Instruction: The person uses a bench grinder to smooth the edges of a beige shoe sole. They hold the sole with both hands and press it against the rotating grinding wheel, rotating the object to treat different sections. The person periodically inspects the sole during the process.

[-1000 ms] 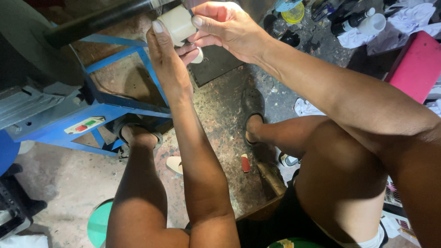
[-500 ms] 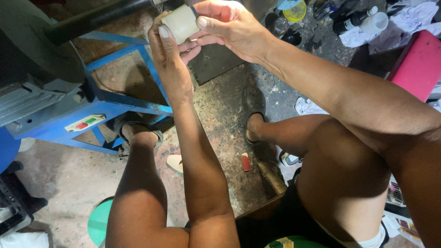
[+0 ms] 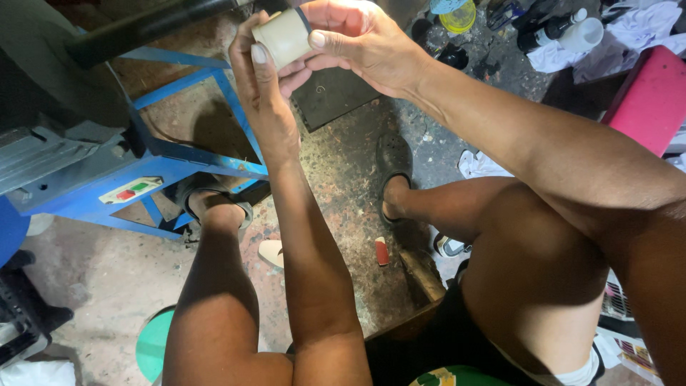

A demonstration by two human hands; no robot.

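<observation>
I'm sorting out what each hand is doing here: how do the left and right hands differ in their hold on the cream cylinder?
The left hand rises upright from below, its fingertips against the near side of the cream cylinder. The right hand reaches in from the right, thumb laid across the cylinder's right end by the dark band. The left shows its back; the right shows its thumb side. Both have a grip on the one cylinder.

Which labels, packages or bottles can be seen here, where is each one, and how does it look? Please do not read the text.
Label plate: on the blue machine frame, left; pale rectangle with red and green marks.
Bottle: floor, top right; dark body, white cap.
White cup: beside that bottle.
Yellow container: floor, top centre; round, translucent.
Printed papers: bottom right edge; white with colours.
Cream cylinder: held by left hand and right hand; no label visible.
</observation>
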